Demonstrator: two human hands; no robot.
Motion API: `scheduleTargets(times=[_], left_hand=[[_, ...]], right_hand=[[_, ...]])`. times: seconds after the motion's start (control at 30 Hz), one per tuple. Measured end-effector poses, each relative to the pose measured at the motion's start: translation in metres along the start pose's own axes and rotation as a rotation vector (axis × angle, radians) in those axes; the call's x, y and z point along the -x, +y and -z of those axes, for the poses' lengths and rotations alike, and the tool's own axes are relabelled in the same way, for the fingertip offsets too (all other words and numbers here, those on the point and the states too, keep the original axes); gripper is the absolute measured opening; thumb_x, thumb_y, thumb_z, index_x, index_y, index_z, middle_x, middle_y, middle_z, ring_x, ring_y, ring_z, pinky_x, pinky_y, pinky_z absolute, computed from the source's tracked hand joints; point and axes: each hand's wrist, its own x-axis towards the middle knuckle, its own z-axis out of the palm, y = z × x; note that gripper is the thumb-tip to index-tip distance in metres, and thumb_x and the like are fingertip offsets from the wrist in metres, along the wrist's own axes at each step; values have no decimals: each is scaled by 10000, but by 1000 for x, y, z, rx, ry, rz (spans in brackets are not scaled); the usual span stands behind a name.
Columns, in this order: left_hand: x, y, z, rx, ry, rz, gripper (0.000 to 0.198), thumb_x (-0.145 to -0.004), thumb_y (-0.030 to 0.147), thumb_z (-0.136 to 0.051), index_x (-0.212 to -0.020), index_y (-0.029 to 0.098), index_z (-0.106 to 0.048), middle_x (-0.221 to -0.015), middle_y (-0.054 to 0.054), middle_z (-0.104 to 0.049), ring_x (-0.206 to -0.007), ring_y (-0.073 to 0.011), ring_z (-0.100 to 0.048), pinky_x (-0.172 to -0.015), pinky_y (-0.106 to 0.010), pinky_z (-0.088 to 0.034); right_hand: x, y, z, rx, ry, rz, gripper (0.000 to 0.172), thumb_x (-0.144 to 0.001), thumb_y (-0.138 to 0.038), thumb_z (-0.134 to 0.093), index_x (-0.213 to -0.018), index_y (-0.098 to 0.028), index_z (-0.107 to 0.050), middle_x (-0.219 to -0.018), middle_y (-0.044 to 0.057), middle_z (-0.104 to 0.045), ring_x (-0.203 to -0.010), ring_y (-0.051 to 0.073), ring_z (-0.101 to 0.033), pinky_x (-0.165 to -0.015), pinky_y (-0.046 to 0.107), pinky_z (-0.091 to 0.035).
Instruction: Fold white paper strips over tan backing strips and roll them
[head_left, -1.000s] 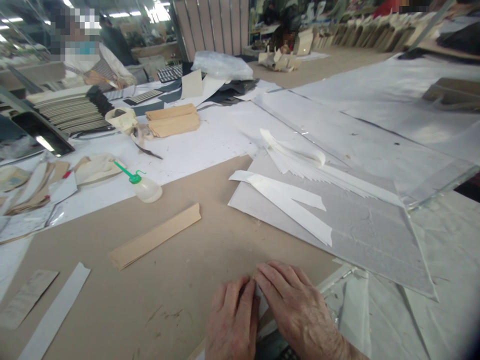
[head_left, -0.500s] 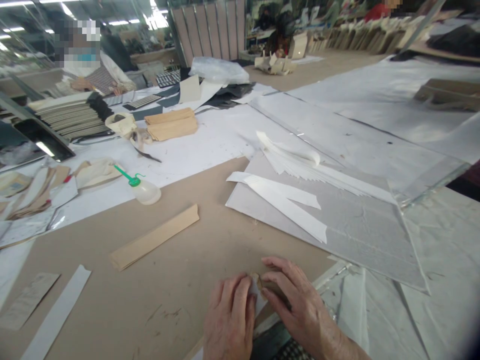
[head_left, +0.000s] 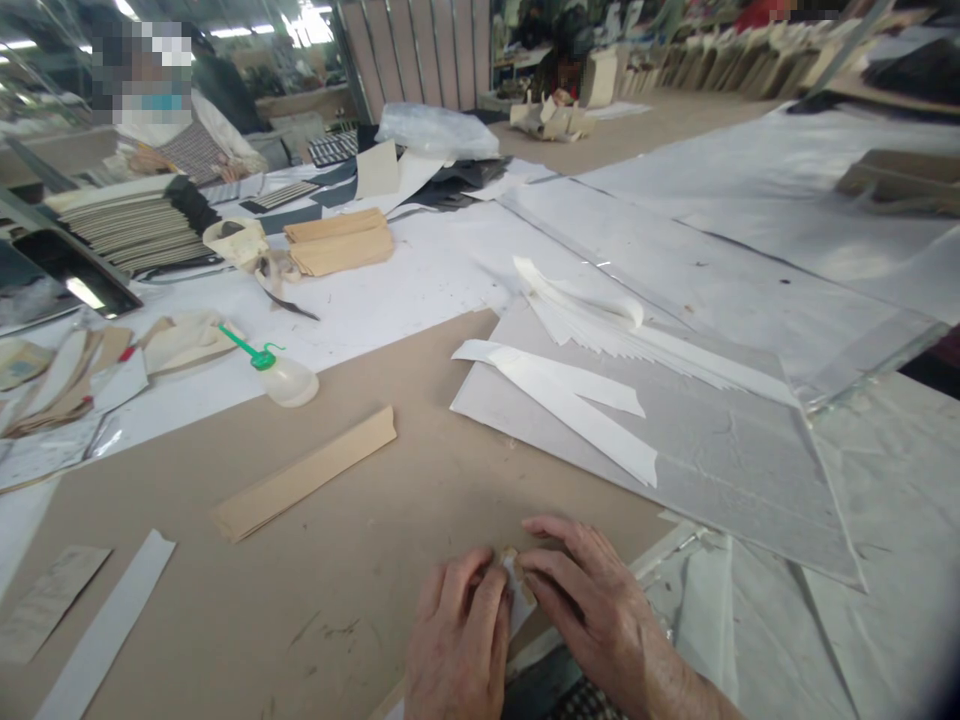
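At the near edge of the brown board, a narrow white strip with a tan edge [head_left: 519, 603] lies between my hands; most of it is covered. My left hand [head_left: 456, 632] presses on it from the left, fingers curled and close together. From the right, my right hand [head_left: 596, 598] pinches its tan edge at the far end between thumb and fingers. Farther left lies a tan folded strip [head_left: 307, 475]. Two white strips [head_left: 577, 410] cross each other on a grey sheet [head_left: 720, 480], in front of a fanned stack of white strips [head_left: 675, 355].
The brown board [head_left: 360, 620] covers the near table. A squeeze bottle with a green spout [head_left: 291, 380] stands at its far left edge. A white strip [head_left: 109, 625] and a paper piece [head_left: 52, 600] lie at left. Across the table sits a person [head_left: 191, 140] beside stacked pieces [head_left: 127, 230].
My fingers have shifted slightly along the strip, and more of its white face and tan edge shows between my hands. The view has tilted a little; other things stay put.
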Motion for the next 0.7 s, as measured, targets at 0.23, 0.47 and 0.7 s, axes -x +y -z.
scheduleTargets(times=[0.23,0.47,0.7], left_hand=[[2,0,-2,-11,-21,21,249,-1010,187,-438,-1181,197,-618,-1186,-102,-626,-983,-215,-596,-843,-359,-530],[1,1,-1,-9,-9,22,252,-1008,177,-434,-1177,203,-619,-1181,-102,-627,-981,-215,-594,-840,-360,-527],[2,1,-1,-5,-11,21,245,-1005,176,-443,-1184,205,-608,-1189,-99,-622,-996,-220,-592,-845,-362,-527]], right_hand=[[0,1,-1,29,9,28,159,-979,-150,-533,-1068,-225,-642,-1219,99,-592,-1093,227,-584,-911,397,-512],[-3,0,-1,25,16,21,185,-982,-138,-525,-1105,-226,-632,-1224,96,-585,-1094,224,-574,-913,398,-499],[-3,-1,-1,24,-23,19,166,-988,-140,-522,-1075,-228,-632,-1234,85,-579,-1091,223,-560,-924,406,-475]])
